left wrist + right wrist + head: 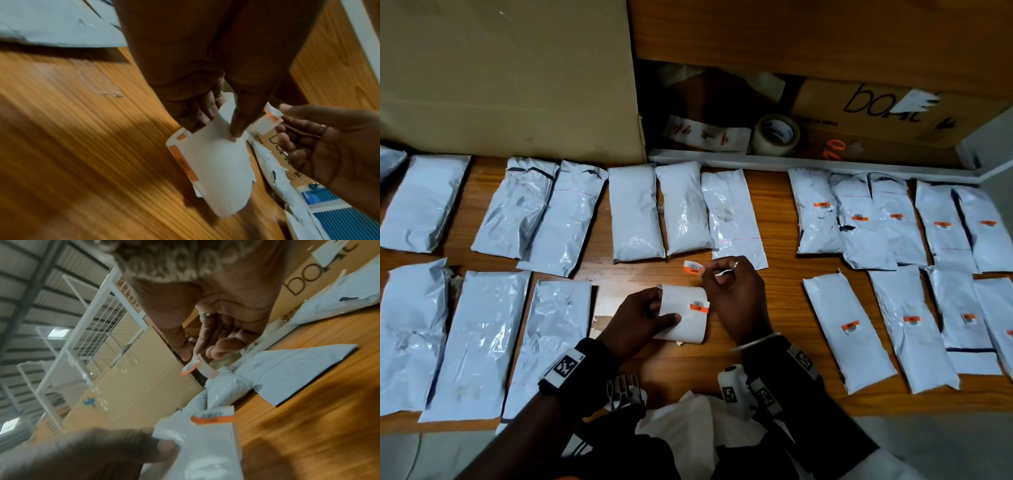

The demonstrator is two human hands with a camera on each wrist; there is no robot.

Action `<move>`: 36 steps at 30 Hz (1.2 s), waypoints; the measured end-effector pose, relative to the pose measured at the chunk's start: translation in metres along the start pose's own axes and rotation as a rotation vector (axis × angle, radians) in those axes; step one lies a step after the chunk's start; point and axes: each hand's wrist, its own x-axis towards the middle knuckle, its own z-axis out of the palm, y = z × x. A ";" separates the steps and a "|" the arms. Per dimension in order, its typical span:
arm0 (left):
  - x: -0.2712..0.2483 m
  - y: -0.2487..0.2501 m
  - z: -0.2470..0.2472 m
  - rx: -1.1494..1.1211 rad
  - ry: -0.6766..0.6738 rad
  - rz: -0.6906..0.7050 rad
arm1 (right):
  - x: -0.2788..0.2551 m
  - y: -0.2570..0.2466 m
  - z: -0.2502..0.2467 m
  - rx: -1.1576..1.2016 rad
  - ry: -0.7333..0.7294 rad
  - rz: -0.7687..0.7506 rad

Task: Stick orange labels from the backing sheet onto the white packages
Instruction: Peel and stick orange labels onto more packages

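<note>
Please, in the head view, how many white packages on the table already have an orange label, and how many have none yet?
White packages with an orange label: 9
White packages without a label: 10 (one is cut off at the left edge)
Total: 19
</note>
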 end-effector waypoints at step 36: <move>0.048 0.082 0.123 -0.026 0.086 0.065 | 0.030 0.063 -0.120 0.349 -0.198 0.326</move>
